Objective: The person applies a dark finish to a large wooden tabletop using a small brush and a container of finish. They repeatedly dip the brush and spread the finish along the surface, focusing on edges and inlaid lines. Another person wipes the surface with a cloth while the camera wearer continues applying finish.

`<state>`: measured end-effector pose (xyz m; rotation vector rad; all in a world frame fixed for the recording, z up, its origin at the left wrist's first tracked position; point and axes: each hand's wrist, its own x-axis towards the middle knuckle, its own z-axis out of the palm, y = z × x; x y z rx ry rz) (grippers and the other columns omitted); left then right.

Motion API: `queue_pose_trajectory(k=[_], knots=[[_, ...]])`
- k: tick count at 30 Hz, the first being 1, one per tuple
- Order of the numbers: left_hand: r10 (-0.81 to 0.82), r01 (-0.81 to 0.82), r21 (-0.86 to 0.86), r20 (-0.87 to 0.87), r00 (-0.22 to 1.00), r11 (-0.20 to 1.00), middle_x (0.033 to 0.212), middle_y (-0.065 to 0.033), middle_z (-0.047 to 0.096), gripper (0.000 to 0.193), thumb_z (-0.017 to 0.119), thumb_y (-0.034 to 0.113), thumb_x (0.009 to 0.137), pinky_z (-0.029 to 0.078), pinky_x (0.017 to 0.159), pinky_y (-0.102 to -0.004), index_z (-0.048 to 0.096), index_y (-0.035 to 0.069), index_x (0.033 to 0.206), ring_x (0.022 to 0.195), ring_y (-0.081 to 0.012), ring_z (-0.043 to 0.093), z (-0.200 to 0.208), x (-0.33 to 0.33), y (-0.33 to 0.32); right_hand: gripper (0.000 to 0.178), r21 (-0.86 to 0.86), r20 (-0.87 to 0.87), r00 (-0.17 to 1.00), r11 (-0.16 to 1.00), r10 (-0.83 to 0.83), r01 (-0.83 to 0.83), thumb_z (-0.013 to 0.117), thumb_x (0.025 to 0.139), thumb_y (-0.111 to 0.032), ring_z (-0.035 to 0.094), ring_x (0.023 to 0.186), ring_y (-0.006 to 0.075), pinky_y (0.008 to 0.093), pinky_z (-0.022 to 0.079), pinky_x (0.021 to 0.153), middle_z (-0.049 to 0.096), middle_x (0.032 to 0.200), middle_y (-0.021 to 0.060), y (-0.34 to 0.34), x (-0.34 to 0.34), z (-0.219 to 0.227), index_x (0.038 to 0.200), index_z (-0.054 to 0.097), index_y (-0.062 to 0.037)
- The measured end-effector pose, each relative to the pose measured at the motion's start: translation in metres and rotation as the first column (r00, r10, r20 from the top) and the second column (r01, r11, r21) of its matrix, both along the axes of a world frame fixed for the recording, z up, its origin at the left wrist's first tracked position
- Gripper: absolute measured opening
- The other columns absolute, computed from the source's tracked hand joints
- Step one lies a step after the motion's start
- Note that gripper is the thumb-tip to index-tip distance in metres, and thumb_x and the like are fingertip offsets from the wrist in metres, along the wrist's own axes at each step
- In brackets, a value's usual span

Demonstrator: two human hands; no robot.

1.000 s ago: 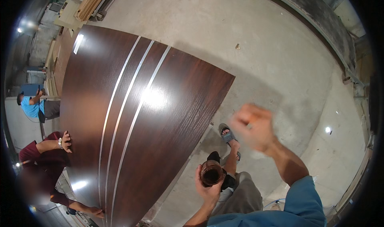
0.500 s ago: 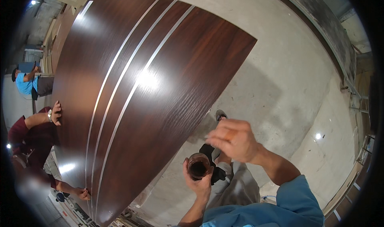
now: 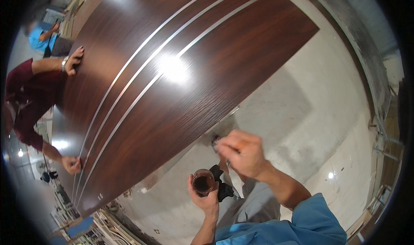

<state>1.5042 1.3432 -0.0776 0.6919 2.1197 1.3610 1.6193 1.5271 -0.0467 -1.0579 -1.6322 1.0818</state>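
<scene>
A dark brown wood-grain door panel carries three thin silver stripes along its length. The floor is pale grey, one sleeve is blue, and a co-worker's shirt is maroon.

- One dark wooden panel with three silver stripes.
- One small jar of dark liquid.
- Two co-workers' hands on the panel.

From my remote feed: a joinery workshop, where a large dark wood-veneer door panel with metal inlay strips stands over a bare concrete floor, stacked boards beyond.
</scene>
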Motion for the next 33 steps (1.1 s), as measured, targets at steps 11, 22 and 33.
queue_pose_trajectory(k=[11,22,33], knots=[[0.167,-0.166,0.045,-0.017,0.986,0.985,0.128,-0.013,0.06,0.089,0.087,0.002,0.071,0.042,0.107,-0.0347,0.041,-0.001,0.147,0.118,-0.0225,0.059,-0.002,-0.074,-0.069,0.005,0.033,0.039,0.996,0.996,0.081,-0.082,0.076,0.083,-0.002,0.059,0.06,0.0184,0.0319,0.046,0.055,0.062,0.072,0.0094,-0.072,-0.1,-0.007,0.084,0.071,-0.0013],[0.214,-0.213,0.046,-0.03,0.976,0.976,0.13,-0.0122,0.059,0.088,0.087,0.003,0.073,0.043,0.107,-0.0347,0.041,0.0,0.148,0.119,-0.0228,0.058,0.018,-0.16,-0.186,0.007,0.021,0.055,0.998,1.0,-0.004,0.002,0.076,0.083,-0.001,0.053,0.058,0.0149,0.0294,0.041,0.054,0.06,0.07,0.0071,-0.177,-0.219,0.005,0.083,0.069,0.0008],[0.23,-0.229,0.061,-0.006,0.973,0.972,0.134,-0.0119,0.056,0.086,0.083,0.0,0.074,0.043,0.108,-0.0352,0.041,0.001,0.149,0.122,-0.023,0.056,0.018,-0.23,-0.255,0.009,0.124,0.177,0.969,0.981,-0.171,0.151,0.076,0.086,-0.009,0.059,0.061,0.0211,0.0343,0.046,0.057,0.065,0.074,0.0092,-0.216,-0.267,0.013,0.085,0.07,-0.0024]])
